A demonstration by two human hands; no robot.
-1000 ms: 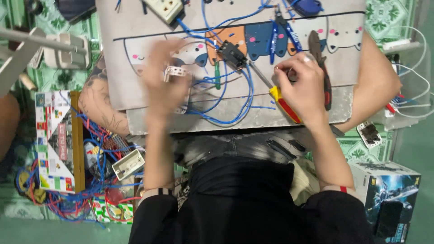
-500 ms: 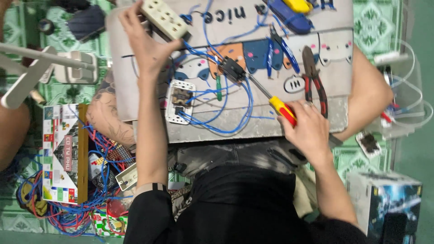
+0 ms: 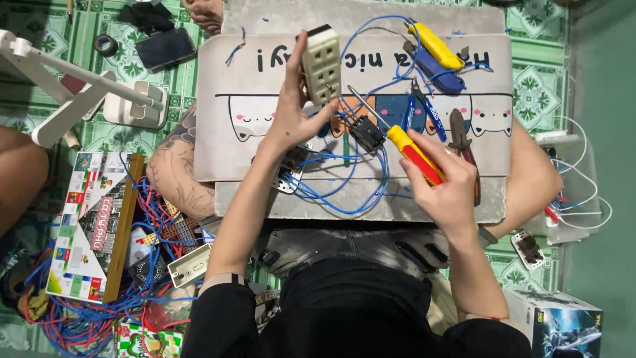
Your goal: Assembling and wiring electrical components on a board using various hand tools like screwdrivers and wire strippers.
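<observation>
— Item in hand?
— One cream rectangular plastic socket block [image 3: 322, 65], raised above the lap board, clamped between thumb and fingers of the left hand [image 3: 296, 114].
— Other hand?
— Right hand [image 3: 445, 191] closed around one screwdriver with a red and yellow handle [image 3: 412, 154], metal shaft pointing up-left toward the block, tip close beside it.
— Underneath?
— One pale cartoon-printed lap board [image 3: 245, 142], resting across the knees. Tangled blue wires [image 3: 351, 192], uncounted; one black switch module [image 3: 366, 132]; one pair of dark-handled pliers [image 3: 462, 142].
— Further out?
— One yellow-handled tool [image 3: 435, 45] and one blue-handled tool [image 3: 442, 78] at the far edge. One black phone [image 3: 165, 48] on the green patterned floor.
</observation>
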